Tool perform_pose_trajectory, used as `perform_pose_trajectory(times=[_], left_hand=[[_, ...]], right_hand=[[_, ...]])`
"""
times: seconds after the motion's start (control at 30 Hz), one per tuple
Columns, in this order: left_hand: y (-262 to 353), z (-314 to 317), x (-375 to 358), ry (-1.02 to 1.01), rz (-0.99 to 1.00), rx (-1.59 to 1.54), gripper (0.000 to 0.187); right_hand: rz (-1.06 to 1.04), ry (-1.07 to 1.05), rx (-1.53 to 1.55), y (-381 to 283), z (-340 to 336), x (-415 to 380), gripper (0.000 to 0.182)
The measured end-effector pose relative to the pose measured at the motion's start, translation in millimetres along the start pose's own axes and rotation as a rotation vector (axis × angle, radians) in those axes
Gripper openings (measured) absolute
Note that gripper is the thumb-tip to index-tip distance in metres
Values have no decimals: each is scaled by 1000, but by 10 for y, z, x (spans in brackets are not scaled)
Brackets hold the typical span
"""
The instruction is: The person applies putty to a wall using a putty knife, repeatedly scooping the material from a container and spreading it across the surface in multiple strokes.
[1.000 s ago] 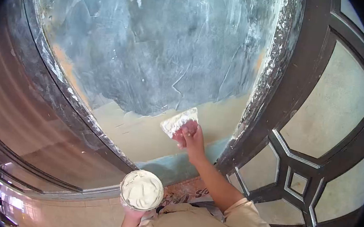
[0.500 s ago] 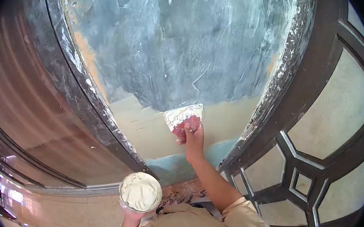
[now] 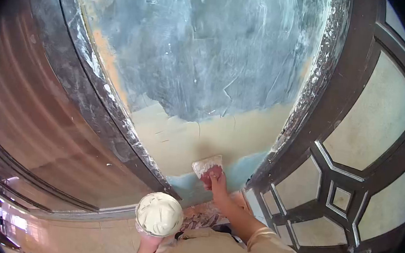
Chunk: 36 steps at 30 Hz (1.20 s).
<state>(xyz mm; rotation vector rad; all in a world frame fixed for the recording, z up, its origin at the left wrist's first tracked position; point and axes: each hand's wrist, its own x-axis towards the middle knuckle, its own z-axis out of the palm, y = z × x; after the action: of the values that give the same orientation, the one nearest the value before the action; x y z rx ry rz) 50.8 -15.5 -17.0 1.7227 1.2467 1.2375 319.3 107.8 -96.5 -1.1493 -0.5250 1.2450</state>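
A red putty knife (image 3: 207, 168), its wide blade smeared with white putty, is gripped in my right hand (image 3: 218, 184). The blade lies over the lower wall, close to where a beige coat (image 3: 182, 134) meets a pale blue strip (image 3: 185, 181). Higher up, the wall (image 3: 209, 54) is blue-grey and streaked with filler. My left hand (image 3: 150, 238) holds a round tub (image 3: 159, 214) full of creamy white putty from below, near my body; the tub hides most of its fingers.
Dark, putty-spattered frames (image 3: 116, 113) border the wall on both sides. To the right stands a dark panelled door (image 3: 329, 124) with pale inset panels. Brown glossy panelling (image 3: 62, 113) is at left, above a tiled floor (image 3: 79, 236).
My right hand has brought the putty knife down the wall, from the top edge of the beige coat toward the blue strip. The tub stays close to my body.
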Motion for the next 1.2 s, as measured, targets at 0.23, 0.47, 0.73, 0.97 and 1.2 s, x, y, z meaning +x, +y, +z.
perform_pose_trajectory(times=[0.23,0.47,0.73,0.97,1.2], left_hand=[[-6,-180,31,-36,-60,35,84],[87,-436,28,-54,95,416,81],[-86,-601,-85,46,-401,-851,80],[-272,-610,-136,-42,68,-172,67],[-348,-689,-252,118,-569,-1234,84]], right_hand=[[-294,-135,22,-1140,949,-304,33],[-296,-136,-9,-892,1249,-196,23],[-137,-15,63,-140,926,-494,30],[-395,-239,43,-1015,1666,-509,34],[-79,6,-137,710,863,-264,25]])
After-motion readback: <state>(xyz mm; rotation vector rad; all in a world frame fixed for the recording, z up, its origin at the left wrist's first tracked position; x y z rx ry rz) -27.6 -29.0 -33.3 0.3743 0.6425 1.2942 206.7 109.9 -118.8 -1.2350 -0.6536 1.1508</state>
